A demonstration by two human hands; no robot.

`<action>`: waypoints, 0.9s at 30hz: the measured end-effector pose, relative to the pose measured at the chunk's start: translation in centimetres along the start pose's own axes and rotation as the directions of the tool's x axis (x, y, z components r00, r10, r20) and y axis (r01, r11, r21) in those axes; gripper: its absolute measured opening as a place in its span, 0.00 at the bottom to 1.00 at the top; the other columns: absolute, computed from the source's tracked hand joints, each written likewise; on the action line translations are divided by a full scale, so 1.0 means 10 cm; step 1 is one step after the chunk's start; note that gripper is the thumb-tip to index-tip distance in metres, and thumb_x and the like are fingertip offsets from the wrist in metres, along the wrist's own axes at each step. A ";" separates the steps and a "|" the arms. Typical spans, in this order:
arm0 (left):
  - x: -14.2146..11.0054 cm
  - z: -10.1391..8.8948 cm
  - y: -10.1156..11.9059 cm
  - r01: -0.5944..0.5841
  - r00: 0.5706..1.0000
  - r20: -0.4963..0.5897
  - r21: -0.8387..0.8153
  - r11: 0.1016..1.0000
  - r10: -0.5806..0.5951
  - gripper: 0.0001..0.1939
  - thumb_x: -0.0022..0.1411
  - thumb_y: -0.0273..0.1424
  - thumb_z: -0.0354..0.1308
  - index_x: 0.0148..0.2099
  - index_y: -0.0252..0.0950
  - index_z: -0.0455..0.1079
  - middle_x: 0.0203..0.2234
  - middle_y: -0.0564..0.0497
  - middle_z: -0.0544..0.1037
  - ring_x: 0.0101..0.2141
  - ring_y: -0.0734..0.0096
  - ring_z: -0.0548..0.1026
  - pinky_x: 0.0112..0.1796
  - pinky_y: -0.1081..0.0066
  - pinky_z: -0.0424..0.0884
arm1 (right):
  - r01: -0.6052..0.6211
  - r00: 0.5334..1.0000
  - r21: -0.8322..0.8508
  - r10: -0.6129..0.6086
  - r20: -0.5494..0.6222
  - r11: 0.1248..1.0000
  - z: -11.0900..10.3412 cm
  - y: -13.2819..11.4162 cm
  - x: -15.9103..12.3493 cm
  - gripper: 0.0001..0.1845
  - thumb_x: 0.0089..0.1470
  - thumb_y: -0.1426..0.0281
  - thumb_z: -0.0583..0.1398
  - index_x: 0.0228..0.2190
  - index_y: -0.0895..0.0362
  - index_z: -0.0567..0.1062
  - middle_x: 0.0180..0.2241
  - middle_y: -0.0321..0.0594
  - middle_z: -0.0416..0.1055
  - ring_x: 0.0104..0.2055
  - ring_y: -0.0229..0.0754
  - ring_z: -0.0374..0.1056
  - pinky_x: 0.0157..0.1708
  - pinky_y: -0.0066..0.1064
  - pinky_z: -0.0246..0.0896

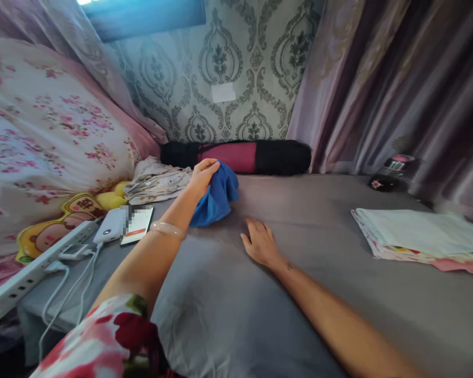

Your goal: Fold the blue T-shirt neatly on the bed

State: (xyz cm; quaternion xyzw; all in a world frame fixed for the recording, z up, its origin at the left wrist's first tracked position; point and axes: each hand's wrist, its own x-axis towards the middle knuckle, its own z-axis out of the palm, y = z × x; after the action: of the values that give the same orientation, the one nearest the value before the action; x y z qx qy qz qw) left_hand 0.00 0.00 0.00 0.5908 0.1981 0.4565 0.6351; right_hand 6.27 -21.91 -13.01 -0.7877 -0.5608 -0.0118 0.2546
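Note:
My left hand (202, 176) is closed on a bunched blue cloth (217, 197) and holds it just above the grey bed sheet (299, 247). A pale bangle sits on that wrist. My right hand (260, 243) lies flat on the sheet with its fingers stretched out, a little to the right of and nearer than the blue cloth, holding nothing.
A black and maroon rolled mat (236, 156) lies against the wall. Crumpled patterned fabric (157, 180), a phone (137, 224), a white power bank (109, 227) and a power strip (31, 270) sit at left. Folded cloths (421, 236) rest at right. A floral quilt (43, 136) is piled at left.

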 end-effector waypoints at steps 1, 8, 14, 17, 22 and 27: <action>-0.03 0.07 -0.02 0.014 1.000 0.026 -0.044 0.999 -0.013 0.13 0.44 0.31 0.69 0.33 0.35 0.71 0.20 0.58 0.71 0.21 0.79 0.69 0.24 0.78 0.65 | -0.008 1.000 0.048 0.009 -0.011 0.999 0.00 0.01 0.01 0.26 0.61 0.68 0.52 0.59 0.61 0.61 0.59 0.52 0.64 0.61 0.51 0.59 0.62 0.48 0.46; -0.33 0.40 0.08 0.136 0.970 0.227 -0.196 0.971 -0.090 0.12 0.49 0.32 0.68 0.34 0.34 0.70 0.22 0.56 0.74 0.23 0.77 0.72 0.27 0.76 0.71 | -0.075 0.967 0.592 0.204 -0.153 0.803 0.01 0.13 0.16 0.29 0.55 0.73 0.53 0.58 0.59 0.60 0.55 0.51 0.68 0.56 0.44 0.66 0.55 0.40 0.61; -0.44 0.43 0.13 0.206 0.942 0.303 -0.192 0.960 -0.142 0.11 0.51 0.32 0.68 0.33 0.33 0.70 0.21 0.56 0.74 0.21 0.79 0.71 0.27 0.77 0.71 | 0.024 0.951 0.842 0.248 -0.186 0.540 -0.16 0.13 0.23 0.26 0.53 0.61 0.59 0.52 0.56 0.67 0.51 0.49 0.70 0.51 0.45 0.69 0.51 0.39 0.64; -0.45 0.40 0.08 0.215 0.940 0.308 -0.202 0.955 -0.147 0.12 0.50 0.32 0.69 0.33 0.33 0.70 0.21 0.56 0.74 0.21 0.79 0.72 0.27 0.78 0.71 | 0.055 0.927 0.835 0.282 -0.247 0.548 -0.25 0.10 0.26 0.20 0.51 0.57 0.60 0.43 0.55 0.74 0.45 0.45 0.72 0.46 0.44 0.70 0.48 0.38 0.65; -0.43 0.33 0.04 0.190 0.953 0.272 -0.204 0.960 -0.131 0.14 0.47 0.33 0.70 0.34 0.34 0.71 0.22 0.57 0.75 0.23 0.79 0.72 0.29 0.77 0.71 | 0.027 0.898 0.856 0.364 -0.248 0.517 -0.44 0.16 0.33 0.15 0.52 0.56 0.58 0.31 0.54 0.76 0.31 0.36 0.72 0.35 0.40 0.67 0.39 0.33 0.63; -0.39 0.25 -0.03 0.151 0.970 0.209 -0.123 0.981 -0.123 0.16 0.44 0.36 0.71 0.35 0.36 0.72 0.23 0.57 0.74 0.24 0.78 0.71 0.30 0.76 0.70 | 0.072 0.784 0.840 0.490 -0.381 0.538 -0.83 0.21 0.39 0.15 0.53 0.55 0.58 0.28 0.54 0.72 0.22 0.29 0.63 0.27 0.35 0.60 0.29 0.27 0.56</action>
State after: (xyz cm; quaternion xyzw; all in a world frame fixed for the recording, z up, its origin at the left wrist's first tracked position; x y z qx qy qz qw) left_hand 0.14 -4.53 -0.87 0.5733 0.1417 0.3622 0.7212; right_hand 11.79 -22.42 -5.41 -0.5978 -0.2896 0.0437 0.7462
